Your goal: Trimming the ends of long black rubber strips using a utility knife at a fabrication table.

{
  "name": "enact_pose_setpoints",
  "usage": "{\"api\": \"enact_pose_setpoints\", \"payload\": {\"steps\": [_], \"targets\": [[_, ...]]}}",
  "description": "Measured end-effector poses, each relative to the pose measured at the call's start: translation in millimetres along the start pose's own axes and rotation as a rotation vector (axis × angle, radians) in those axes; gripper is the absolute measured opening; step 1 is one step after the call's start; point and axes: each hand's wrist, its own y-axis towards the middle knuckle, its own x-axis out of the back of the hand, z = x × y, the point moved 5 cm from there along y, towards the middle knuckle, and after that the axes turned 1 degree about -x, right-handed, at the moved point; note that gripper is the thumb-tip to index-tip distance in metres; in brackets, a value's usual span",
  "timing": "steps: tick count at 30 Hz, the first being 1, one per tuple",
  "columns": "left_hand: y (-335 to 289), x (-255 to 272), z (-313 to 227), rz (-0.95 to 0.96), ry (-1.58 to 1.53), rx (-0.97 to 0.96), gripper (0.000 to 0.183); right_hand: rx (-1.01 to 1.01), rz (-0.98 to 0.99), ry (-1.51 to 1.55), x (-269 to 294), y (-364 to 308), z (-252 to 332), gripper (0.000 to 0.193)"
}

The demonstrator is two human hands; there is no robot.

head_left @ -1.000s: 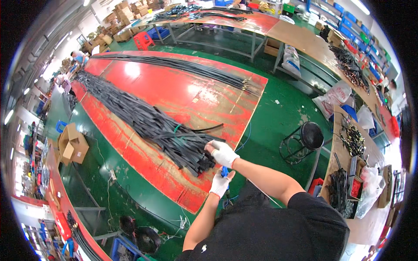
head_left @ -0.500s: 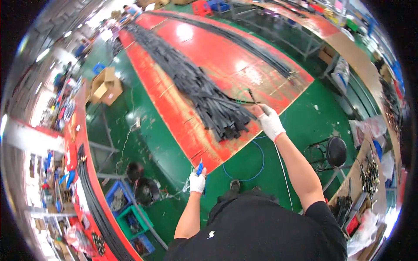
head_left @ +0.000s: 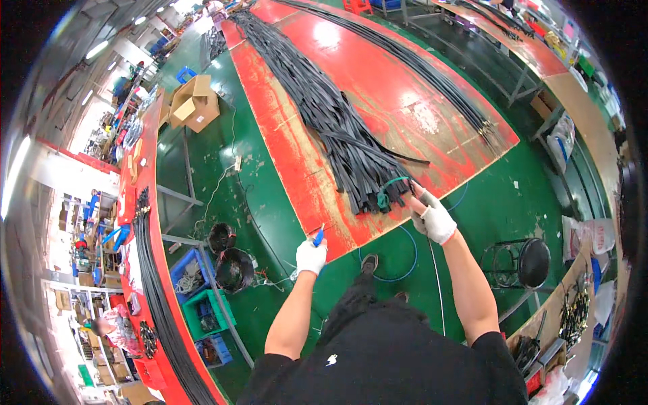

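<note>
A long heap of flat black strips (head_left: 297, 91) lies lengthwise on a red table (head_left: 273, 145), its loose ends gathered towards me. My right hand (head_left: 436, 221), in a white glove with bare fingertips, is closed at the right side of those ends, on what looks like a black strip. A thin green cord (head_left: 383, 194) loops over the ends beside these fingers. My left hand (head_left: 311, 257), also gloved, is wrapped round a small blue-handled tool (head_left: 318, 237) with a thin tip, at the table's near left corner. The tool's kind is unclear.
A second bundle of black tubes (head_left: 432, 81) runs along the table's right side. A black stool (head_left: 533, 263) stands to the right. On the left are an open cardboard box (head_left: 196, 108), blue and green crates (head_left: 202, 314) and another red table (head_left: 152, 270). A blue hose (head_left: 408, 250) curves across the floor.
My right hand has lowered to the strip ends, bringing the dangling strip and green cord down onto them. My left hand has come closer to the table corner, tool still held. The view has shifted.
</note>
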Motion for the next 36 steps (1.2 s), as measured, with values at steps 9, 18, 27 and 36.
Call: {"api": "enact_pose_setpoints", "payload": {"steps": [9,18,27,36], "targets": [[229.2,9.9,-64.2,-0.205,0.229,0.093,0.033,-0.005,-0.588,-0.534,31.2,72.5,-37.0,0.056],[407.3,-77.2,-62.0,-0.207,0.075,0.341,0.042,-0.079,-0.77,-0.824,13.8,86.5,-52.0,0.098],[461.4,-107.2,-64.4,-0.275,0.089,0.322,0.024,-0.036,-0.74,-0.728,2.3,102.1,-54.8,0.078],[420.7,-30.4,29.9,-0.354,-0.077,0.522,0.04,0.052,-0.8,-0.66,10.2,129.6,-63.8,0.035]]}}
